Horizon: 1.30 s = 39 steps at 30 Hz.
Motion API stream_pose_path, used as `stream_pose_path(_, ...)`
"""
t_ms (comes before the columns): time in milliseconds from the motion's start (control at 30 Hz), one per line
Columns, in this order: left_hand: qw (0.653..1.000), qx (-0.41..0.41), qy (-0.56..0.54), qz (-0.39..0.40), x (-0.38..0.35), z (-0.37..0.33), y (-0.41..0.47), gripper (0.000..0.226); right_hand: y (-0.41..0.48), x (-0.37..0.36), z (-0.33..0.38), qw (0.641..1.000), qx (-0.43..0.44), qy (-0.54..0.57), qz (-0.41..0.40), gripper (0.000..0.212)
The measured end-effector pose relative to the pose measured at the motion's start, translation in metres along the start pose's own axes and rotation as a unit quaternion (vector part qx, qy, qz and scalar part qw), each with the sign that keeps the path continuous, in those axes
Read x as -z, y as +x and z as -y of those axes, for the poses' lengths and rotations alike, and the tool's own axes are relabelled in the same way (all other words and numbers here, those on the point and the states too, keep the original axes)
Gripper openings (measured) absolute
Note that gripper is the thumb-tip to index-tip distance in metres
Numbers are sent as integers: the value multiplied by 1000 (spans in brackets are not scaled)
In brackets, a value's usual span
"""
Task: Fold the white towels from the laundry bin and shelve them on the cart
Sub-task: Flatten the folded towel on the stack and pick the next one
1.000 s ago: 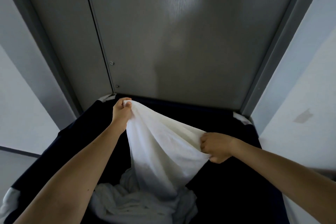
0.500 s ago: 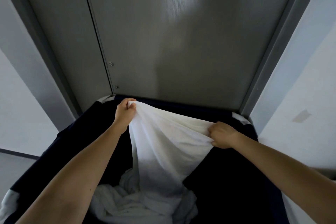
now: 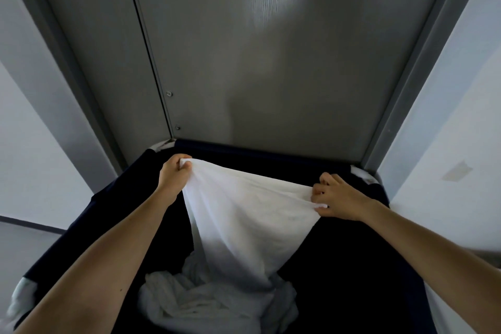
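Laundry bin (image 3: 122,198): dark, soft-sided, standing against a grey door (image 3: 271,76).
Pile (image 3: 217,304): crumpled white towels at the bin's bottom; the lifted one's tail trails into them.
Towel (image 3: 252,211): spread above the bin between both hands, sagging to a point. It looks thin, limp and light, so best gripped at its top corners.
Left hand (image 3: 173,175): curled tight round one top corner.
Right hand (image 3: 339,198): well apart from the left, pinching the opposite edge, possibly short of the true corner.
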<state>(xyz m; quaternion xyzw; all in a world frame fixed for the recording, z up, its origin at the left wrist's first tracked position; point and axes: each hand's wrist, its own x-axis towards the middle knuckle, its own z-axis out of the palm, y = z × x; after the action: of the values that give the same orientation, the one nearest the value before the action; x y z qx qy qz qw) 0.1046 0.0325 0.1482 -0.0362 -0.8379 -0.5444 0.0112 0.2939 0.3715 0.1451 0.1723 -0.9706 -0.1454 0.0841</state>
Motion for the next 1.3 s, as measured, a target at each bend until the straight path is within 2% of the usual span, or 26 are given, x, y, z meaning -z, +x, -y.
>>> stream_pose_path(67,1000,-5,6,10,-3,-1,-5,17,0,-2,5,998,42,21,52,11)
stream_pose_path(200,1000,0,11,24,-8,-1,-11,16,0,-8,14,978,33,35,205,27)
stream_pose_path(367,1000,-5,7,28,-9,-4,-14,14,-4,-11,16,972,-2,79,223,23)
stream_pose_path(467,999,-12,16,41,-11,-7,-16,13,-5,-15,16,965,-32,86,248,5)
stream_pose_path(567,998,-22,28,43,-12,-7,-18,14,-2,-12,19,957,-75,109,258,11)
stream_pose_path(633,997,-34,50,48,-10,-8,-19,16,-3,-12,18,958,-104,97,251,18)
stream_pose_path(833,989,-78,116,57,-6,-5,-19,22,-3,-6,14,965,-114,3,238,24)
stream_pose_path(900,985,-84,141,57,-6,-5,-18,20,1,-6,15,980,-93,-51,171,12)
stream_pose_path(933,983,-89,153,58,-4,-5,-17,19,2,-4,13,981,-101,-70,153,14)
stream_pose_path(1000,976,-107,181,58,2,-4,-15,17,5,-1,11,977,-143,-61,143,13)
stream_pose_path(1100,963,-143,221,60,15,-9,-8,16,21,7,2,958,-248,-1,145,24)
stream_pose_path(1167,957,-176,228,42,21,-24,1,19,35,25,-6,955,-274,-18,113,26)
stream_pose_path(1300,959,-213,178,-47,25,-75,22,24,60,75,-47,949,-301,-83,44,24)
